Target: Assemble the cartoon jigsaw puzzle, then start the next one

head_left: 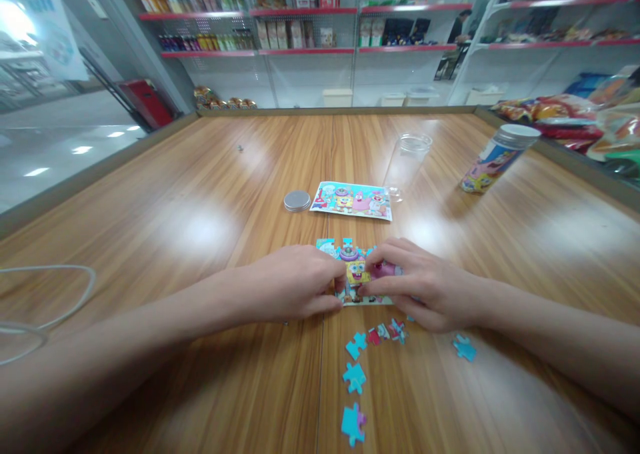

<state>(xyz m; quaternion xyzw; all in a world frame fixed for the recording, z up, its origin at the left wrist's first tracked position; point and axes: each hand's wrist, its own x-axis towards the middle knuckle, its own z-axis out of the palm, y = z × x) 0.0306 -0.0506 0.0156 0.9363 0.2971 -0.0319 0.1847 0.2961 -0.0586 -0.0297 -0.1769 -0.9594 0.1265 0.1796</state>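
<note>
A partly joined jigsaw puzzle (356, 275) with a yellow cartoon figure lies flat on the table between my hands. My left hand (300, 281) has its fingers curled at the puzzle's left side, covering part of it. Across the right part, my right hand (430, 284) grips with bent fingers, hiding several pieces. Nearer to me are loose jigsaw pieces: a blue one (357, 345), another blue one (355, 378), a blue and purple one (353, 424) and a red and white one (398, 331). A single blue piece (465, 348) lies below my right wrist.
Beyond the puzzle lie a picture card (353, 201) and a silver lid (297, 201). A clear jar (407, 164) and a cartoon-printed canister (497, 159) stand farther back. A white cable (93, 281) loops at left. Snack bags (560, 117) sit past the right edge.
</note>
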